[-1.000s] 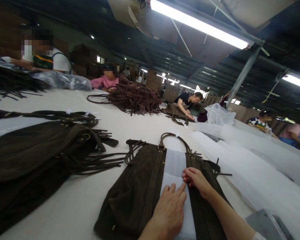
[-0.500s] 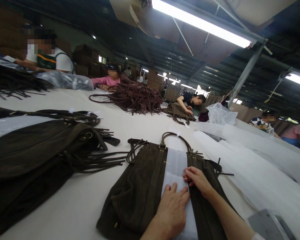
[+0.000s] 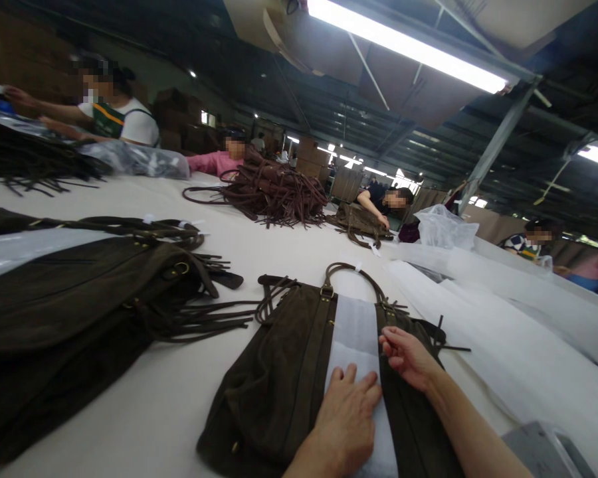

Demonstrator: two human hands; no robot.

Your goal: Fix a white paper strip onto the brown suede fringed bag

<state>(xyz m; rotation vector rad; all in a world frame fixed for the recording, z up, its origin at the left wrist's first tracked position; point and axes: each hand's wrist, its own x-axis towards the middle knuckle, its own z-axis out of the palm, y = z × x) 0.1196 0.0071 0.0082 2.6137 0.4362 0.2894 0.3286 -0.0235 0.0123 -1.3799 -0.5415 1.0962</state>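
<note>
A dark brown handbag point(image 3: 269, 378) lies on the white table in front of me, its looped handle point(image 3: 346, 267) pointing away. Down its middle runs a strip of thin white wrapping sheet point(image 3: 356, 325). My left hand point(image 3: 346, 418) rests on the strip, fingers spread and pressing flat. Just right of the strip's edge, over the bag, my right hand point(image 3: 411, 358) has its fingertips drawn together in a pinch; whatever is between them, if anything, is too small to see.
Another dark bag point(image 3: 80, 299) with tassels and white wrap lies left. A reddish-brown pile of bags point(image 3: 274, 189) sits further back. White sheets point(image 3: 518, 332) spread right, near a grey object point(image 3: 538, 451) at the lower edge. Several people work around the table.
My right hand has shifted slightly right, off the strip's edge. My left hand stays on the strip. The person at far left has reached an arm outward.
</note>
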